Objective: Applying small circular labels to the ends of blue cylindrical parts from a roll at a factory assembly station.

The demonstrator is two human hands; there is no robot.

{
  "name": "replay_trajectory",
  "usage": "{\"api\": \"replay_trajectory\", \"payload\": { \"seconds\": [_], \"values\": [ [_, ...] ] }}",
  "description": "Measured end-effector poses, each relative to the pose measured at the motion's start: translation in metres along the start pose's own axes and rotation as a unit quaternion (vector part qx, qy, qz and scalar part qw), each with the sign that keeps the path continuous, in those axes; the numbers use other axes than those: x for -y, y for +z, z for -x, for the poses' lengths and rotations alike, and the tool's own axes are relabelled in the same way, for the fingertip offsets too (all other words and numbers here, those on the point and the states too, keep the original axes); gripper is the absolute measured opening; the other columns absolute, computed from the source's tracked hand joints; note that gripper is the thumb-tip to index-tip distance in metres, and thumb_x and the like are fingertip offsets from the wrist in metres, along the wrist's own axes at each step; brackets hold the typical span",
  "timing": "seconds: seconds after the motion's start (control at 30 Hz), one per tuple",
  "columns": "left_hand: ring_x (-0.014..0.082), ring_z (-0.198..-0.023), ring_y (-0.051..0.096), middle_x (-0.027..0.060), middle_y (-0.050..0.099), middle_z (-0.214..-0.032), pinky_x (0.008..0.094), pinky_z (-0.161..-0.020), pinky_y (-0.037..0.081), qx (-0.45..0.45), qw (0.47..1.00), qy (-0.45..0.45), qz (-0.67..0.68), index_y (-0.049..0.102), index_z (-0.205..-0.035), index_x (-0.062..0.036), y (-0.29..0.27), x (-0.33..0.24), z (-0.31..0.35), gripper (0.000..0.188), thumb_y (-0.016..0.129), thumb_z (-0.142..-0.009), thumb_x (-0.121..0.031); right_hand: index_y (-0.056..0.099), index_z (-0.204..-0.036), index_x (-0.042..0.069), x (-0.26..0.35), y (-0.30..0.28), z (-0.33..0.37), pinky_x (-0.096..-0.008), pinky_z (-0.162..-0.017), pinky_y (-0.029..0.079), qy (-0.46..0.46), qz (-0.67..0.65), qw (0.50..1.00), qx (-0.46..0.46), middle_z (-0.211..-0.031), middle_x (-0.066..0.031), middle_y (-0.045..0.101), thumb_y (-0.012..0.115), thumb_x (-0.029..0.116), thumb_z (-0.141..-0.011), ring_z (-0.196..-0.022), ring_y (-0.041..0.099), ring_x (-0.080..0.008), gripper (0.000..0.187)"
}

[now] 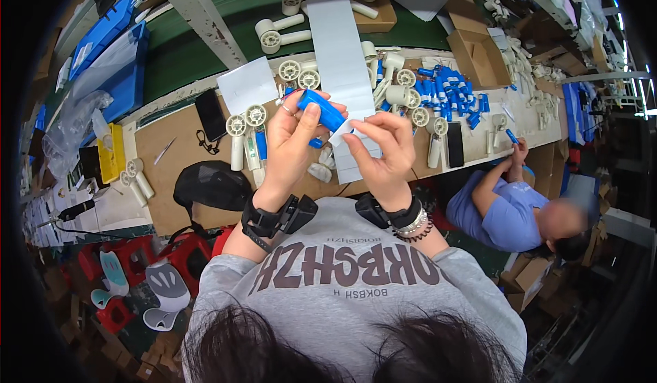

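My left hand is closed around a blue cylindrical battery, with thin wires showing near its upper left end. At the other end, a small white paper-like piece sits against the battery. The fingertips of my right hand pinch that white piece. Beneath both hands lies a long strip of white paper. White handheld fan housings with round spoked heads stand close to my left hand. A clear plastic bag rests between my wrists.
Right of the paper lies a heap of blue batteries, near an open cardboard box. Phones, a black cap and a yellow bin are on the bench. A co-worker sits at right, holding a blue piece.
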State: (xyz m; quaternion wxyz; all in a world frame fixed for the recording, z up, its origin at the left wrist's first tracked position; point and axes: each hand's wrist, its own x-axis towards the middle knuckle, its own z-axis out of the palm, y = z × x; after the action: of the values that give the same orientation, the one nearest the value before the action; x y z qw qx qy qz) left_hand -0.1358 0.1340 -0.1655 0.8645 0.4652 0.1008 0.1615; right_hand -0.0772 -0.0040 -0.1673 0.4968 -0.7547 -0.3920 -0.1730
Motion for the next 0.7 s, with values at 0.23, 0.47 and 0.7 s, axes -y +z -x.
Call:
{"api": "replay_trajectory", "payload": {
  "seconds": [0.23, 0.47, 0.7],
  "values": [
    [0.0141, -0.090, 0.057, 0.0131, 0.059, -0.099, 0.0245, -0.076, 0.046, -0.002, 0.998, 0.048, -0.036, 0.046, -0.108, 0.0001, 0.007, -0.002, 0.007, 0.025, 0.047, -0.091, -0.019, 0.066, -0.090, 0.005, -0.005, 0.005, 0.008, -0.0273, -0.065, 0.047, -0.014, -0.019, 1.000, -0.012, -0.092, -0.0078, 0.054, 0.075, 0.001, -0.063, -0.079, 0.055, -0.0178, 0.029],
    [0.0136, -0.090, 0.056, 0.0131, 0.058, -0.101, 0.0248, -0.078, 0.045, -0.017, 0.996, 0.069, -0.047, 0.045, -0.108, 0.0011, 0.011, 0.004, 0.013, 0.023, 0.047, -0.091, -0.016, 0.065, -0.091, 0.004, -0.009, 0.009, 0.009, -0.0292, -0.067, 0.048, -0.024, -0.015, 0.999, -0.021, -0.093, -0.0100, 0.060, 0.074, -0.001, -0.063, -0.082, 0.058, -0.0209, 0.029],
    [0.0133, -0.090, 0.056, 0.0127, 0.058, -0.102, 0.0239, -0.077, 0.045, -0.017, 0.994, 0.090, -0.055, 0.045, -0.109, 0.0011, 0.010, 0.017, 0.013, 0.023, 0.046, -0.091, -0.013, 0.063, -0.091, 0.001, -0.008, 0.015, 0.013, -0.0306, -0.070, 0.049, 0.009, -0.042, 0.999, -0.008, -0.091, -0.0121, 0.062, 0.073, -0.002, -0.063, -0.081, 0.060, -0.0238, 0.030]
  ]
}}
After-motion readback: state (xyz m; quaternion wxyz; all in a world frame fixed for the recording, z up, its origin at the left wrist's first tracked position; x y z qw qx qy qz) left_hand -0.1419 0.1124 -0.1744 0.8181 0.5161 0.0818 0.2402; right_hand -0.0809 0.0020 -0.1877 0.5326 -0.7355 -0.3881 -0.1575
